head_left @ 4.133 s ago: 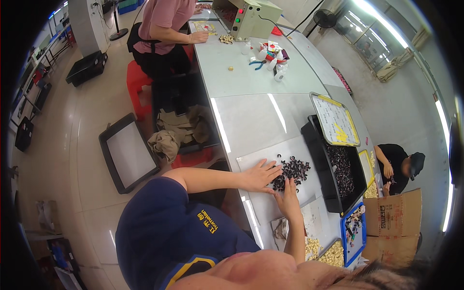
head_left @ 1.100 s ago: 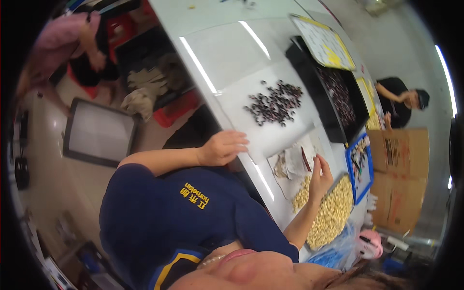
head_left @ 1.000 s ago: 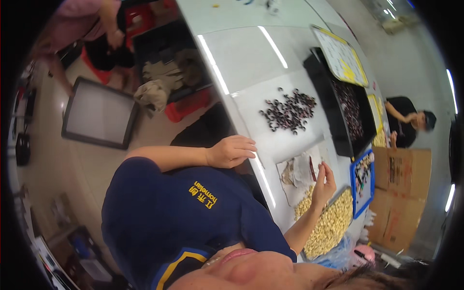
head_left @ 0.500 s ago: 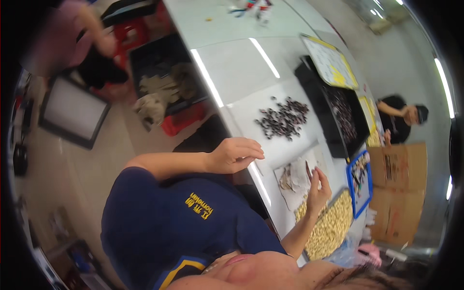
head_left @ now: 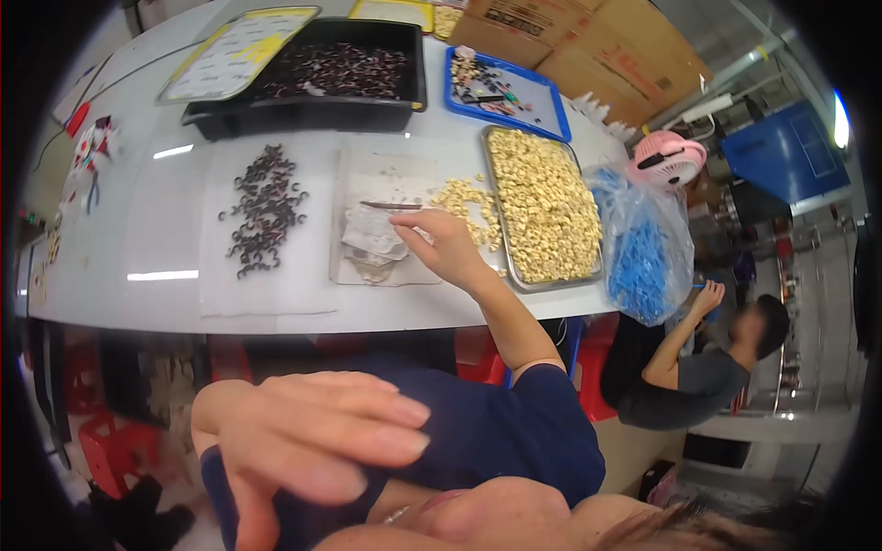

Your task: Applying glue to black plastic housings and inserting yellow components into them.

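My left hand [head_left: 312, 436] is raised close up in front of my shirt, its fingers outstretched and apart, with nothing in it. My right hand [head_left: 441, 243] reaches over the table. Its finger and thumb tips are parted above a crumpled whitish cloth or paper [head_left: 369, 230] lying on a pale board [head_left: 344, 170]. Just beyond those fingertips, a thin dark reddish-brown stick-like tool [head_left: 386, 205] lies along the cloth's far edge; its exact kind cannot be made out. Left of the board is a loose pile of small dark curved pieces [head_left: 262, 211].
A tray of small cream-gold pieces [head_left: 547, 207] stands right of the board, with loose pieces [head_left: 464, 202] spilled beside it. Farther back are a black bin [head_left: 303, 115], a blue-rimmed tray [head_left: 556, 110] and cardboard boxes [head_left: 606, 64]. A bag of blue items [head_left: 643, 262], a pink fan [head_left: 666, 161] and a seated person [head_left: 684, 376] are at right.
The view has swung round. My right hand held the thin stick-like tool upright; now that lies on the cloth beside my fingertips. My left hand has risen from the table edge toward the camera.
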`<state>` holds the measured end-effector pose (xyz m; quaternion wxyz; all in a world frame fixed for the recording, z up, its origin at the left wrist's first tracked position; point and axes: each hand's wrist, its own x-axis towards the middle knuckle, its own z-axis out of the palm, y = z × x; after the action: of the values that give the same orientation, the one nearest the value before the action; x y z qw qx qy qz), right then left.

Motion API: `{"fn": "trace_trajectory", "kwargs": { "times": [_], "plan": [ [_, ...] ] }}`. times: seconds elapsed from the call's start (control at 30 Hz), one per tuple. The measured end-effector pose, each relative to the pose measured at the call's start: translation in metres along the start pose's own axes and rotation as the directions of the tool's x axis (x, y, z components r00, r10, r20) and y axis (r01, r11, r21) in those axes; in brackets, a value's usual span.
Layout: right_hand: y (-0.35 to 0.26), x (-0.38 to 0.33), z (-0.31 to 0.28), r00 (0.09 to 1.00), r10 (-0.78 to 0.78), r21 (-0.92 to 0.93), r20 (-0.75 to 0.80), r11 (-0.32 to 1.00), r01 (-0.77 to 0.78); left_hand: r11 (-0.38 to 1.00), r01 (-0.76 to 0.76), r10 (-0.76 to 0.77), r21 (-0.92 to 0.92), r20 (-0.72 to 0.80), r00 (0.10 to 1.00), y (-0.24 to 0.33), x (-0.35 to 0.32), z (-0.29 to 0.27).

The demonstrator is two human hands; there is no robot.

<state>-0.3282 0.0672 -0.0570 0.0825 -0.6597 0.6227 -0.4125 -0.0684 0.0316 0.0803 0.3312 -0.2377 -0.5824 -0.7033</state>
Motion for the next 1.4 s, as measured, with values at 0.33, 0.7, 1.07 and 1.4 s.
{"fn": "trace_trajectory", "kwargs": {
  "times": [0.33, 0.7, 1.07, 1.4],
  "plan": [
    [0.017, -0.015, -0.009, 0.999, -0.02, -0.012, 0.026, 1.0, 0.02, 0.884, -0.442, 0.455, 0.148, -0.062, 0.888, -0.011, -0.008, -0.001],
    [0.016, -0.002, -0.065, 1.0, -0.011, -0.178, 0.024, 0.984, 0.015, 0.669, -0.258, 0.207, 0.697, 0.158, 0.965, -0.02, -0.026, -0.039],
    [0.206, 0.08, -0.24, 0.782, 0.344, -0.108, -0.52, 0.881, -0.46, 0.244, 0.57, 0.191, 0.784, -0.616, 0.764, -0.111, -0.118, -0.074],
    [0.445, 0.07, -0.376, 0.401, 0.363, -0.1, -0.841, 0.625, -0.774, -0.109, 0.663, 0.263, 0.741, -0.621, 0.738, -0.147, -0.141, -0.093]
  ]
}}
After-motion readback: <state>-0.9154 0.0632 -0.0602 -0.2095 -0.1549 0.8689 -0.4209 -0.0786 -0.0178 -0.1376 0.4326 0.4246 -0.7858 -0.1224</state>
